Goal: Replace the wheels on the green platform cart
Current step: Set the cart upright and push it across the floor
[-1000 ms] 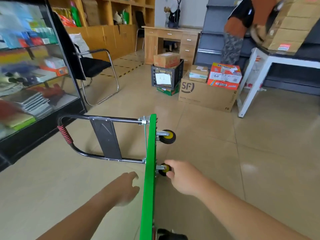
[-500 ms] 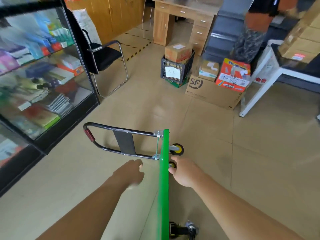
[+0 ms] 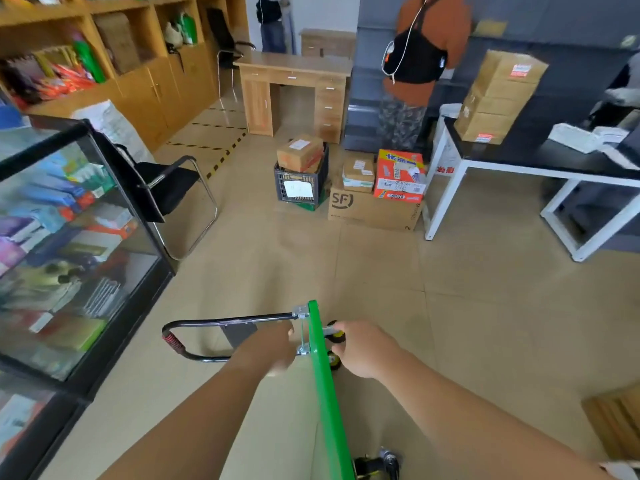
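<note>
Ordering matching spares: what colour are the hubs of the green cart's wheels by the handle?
Yellow, on the small round black wheel; head view shows it.

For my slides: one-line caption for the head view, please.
Green platform cart stood on edge on the floor; right hand grips a yellow-hubbed wheel, left hand by the handle.

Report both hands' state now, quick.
Left hand: against the green platform cart, blurred; grip cannot be told.
Right hand: fingers curled round a yellow wheel.
</note>
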A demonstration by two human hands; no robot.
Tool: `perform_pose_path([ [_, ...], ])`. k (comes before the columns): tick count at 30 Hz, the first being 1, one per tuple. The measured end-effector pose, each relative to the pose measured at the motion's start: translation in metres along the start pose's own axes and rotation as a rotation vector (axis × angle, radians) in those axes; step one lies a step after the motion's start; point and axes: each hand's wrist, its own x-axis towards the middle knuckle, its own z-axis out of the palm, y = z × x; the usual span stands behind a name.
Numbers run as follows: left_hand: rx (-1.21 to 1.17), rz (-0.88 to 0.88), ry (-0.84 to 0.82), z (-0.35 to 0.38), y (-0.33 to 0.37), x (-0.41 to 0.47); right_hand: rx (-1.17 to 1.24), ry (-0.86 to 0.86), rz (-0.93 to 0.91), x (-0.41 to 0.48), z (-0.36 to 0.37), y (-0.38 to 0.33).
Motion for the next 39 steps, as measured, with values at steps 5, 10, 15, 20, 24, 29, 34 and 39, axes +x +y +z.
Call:
perform_pose_path([
  [5,-0.022,0.0,0.057,0.002,0.032,-0.006,-0.071,-0.018,-0.049,0.003,-0.017,0.012],
  [10,-0.03,-0.029,0.073,0.0,0.027,-0.018,-0.123,-0.062,-0.113,0.019,-0.018,-0.003],
  [15,0.054,0.022,0.09,-0.028,-0.022,-0.015,-0.115,-0.018,-0.107,0.033,0.0,-0.051],
  [20,0.148,0.139,0.111,-0.079,-0.102,-0.004,-0.101,0.115,-0.032,0.048,0.018,-0.13],
  [24,0.207,0.166,0.1,-0.134,-0.181,-0.011,-0.075,0.088,-0.004,0.055,0.033,-0.209],
  [29,0.208,0.116,0.091,-0.2,-0.261,-0.009,-0.032,0.055,-0.022,0.081,0.044,-0.291],
  [34,0.202,0.086,0.112,-0.241,-0.318,0.003,-0.027,0.097,-0.079,0.132,0.038,-0.345],
  [39,0.206,0.067,0.117,-0.288,-0.358,0.038,-0.016,0.112,-0.116,0.201,0.025,-0.396],
])
